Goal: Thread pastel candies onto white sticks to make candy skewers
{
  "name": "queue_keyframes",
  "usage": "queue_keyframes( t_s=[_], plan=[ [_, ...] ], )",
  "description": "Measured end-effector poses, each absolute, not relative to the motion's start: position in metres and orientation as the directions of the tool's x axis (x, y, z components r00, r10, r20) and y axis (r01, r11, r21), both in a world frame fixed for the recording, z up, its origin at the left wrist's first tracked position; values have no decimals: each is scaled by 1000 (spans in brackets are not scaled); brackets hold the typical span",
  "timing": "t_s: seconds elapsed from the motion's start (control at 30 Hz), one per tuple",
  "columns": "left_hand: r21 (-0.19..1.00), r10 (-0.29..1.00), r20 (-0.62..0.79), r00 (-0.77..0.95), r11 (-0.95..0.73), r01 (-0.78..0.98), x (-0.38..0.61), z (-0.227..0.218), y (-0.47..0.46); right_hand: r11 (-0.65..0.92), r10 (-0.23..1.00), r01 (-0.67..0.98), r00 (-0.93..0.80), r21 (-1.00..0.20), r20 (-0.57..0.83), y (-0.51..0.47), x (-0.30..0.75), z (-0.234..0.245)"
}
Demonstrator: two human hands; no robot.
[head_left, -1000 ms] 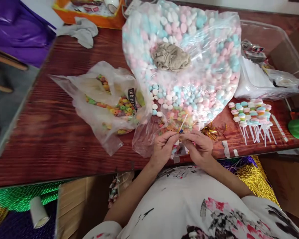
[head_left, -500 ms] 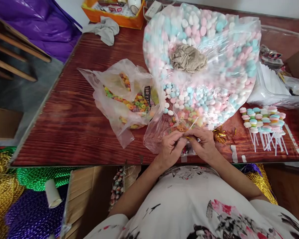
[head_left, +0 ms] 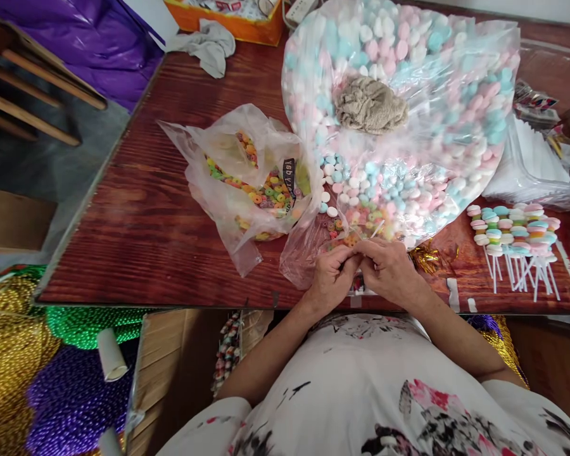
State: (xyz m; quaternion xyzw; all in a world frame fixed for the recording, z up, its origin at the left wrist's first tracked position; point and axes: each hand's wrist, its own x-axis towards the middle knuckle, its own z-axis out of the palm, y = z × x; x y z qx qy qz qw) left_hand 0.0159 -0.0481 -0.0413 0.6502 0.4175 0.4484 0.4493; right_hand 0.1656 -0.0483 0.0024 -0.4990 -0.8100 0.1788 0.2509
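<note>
My left hand and my right hand meet at the near edge of the wooden table, fingers pinched together on a thin white stick that pokes up between them. Just beyond my fingers lie loose colourful ring candies on clear plastic. A huge clear bag of pink, blue and white round candies rises behind, with a crumpled beige cloth on it. A smaller bag of colourful ring candies lies open to the left.
Several finished candy sticks lie at the right. A clear tub of white sticks and packets stands far right. An orange box and grey cloth sit at the back. Gold, green and purple foil fills the floor left.
My hands have closed tighter round the stick, so less of it shows. The view has shifted, bringing the table and bags further right and down.
</note>
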Motion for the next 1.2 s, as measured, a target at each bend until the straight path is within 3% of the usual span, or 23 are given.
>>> queue_keyframes(
  t_s=[0.1,0.2,0.33,0.4,0.63,0.7,0.8,0.87,0.93,1.0,1.07,1.13,1.2],
  plan=[
    [949,941,213,262,-263,175,16,-44,-48,437,896,751,-410,-496,169,-46,165,4],
    [968,952,173,252,-211,134,15,-44,-46,455,889,744,-408,-490,207,-49,166,3],
    [999,982,52,182,-52,-6,13,-40,-43,399,910,660,-203,-637,360,-62,171,-1],
    [999,984,35,172,-29,-37,12,-37,-42,344,928,618,-108,-707,358,-68,172,-5],
    [957,934,264,241,-284,54,13,-31,-40,329,936,479,-49,-814,349,-64,173,-11],
    [933,912,314,263,-348,93,12,-29,-40,252,967,372,-66,-893,246,-60,177,-9],
    [903,876,346,336,-407,133,10,-23,-37,-11,989,158,-147,-987,-34,-54,184,-14],
    [896,849,336,407,-422,141,9,-17,-35,-210,945,0,-255,-978,-203,-50,188,-21],
    [915,832,278,481,-381,130,7,-10,-33,-313,887,-65,-376,-947,-267,-46,194,-28],
    [973,822,109,559,-203,108,4,-6,-31,-212,871,25,-448,-977,-201,-45,200,-30],
    [983,756,-183,628,155,100,2,-5,-31,160,858,200,-512,-967,36,-46,207,-23],
    [846,572,-439,693,522,105,-1,-8,-34,615,702,299,-630,-730,333,-51,212,-12],
    [671,357,-529,770,732,121,-2,-11,-38,894,422,243,-742,-377,521,-55,214,1]
  ],
)
